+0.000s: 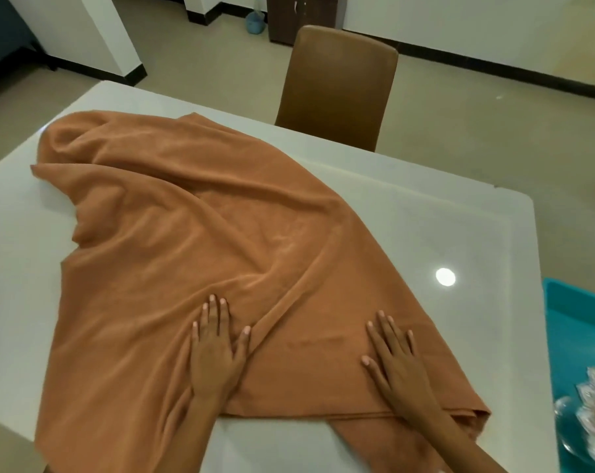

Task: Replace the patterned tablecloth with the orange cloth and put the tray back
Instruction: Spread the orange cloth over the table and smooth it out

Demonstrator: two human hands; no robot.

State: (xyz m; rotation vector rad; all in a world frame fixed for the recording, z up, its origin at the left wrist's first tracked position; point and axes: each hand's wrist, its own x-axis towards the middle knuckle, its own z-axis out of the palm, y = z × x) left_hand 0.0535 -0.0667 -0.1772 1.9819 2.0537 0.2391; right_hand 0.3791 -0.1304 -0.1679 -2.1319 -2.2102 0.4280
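So the orange cloth (193, 240) is already laid on the white surface (425, 206), but it's bunched and skewed, with a thick ridge of folds running diagonally and the far end humped up; the near right corner is doubled over. Both hands are pressed flat on it near the front edge, fingers straight and spread, nothing gripped: left hand (216, 353) just left of the ridge, right hand (396, 356) on the flatter part. The patterned cloth isn't seen anywhere. The tray (562, 329), teal, is parked at the far right, apparently off the surface, with something shiny in it. Cloth looks soft, light and floppy, likely to slide on that glossy top, so it's probably best taken by the corners or hem and pulled taut rather than pushed
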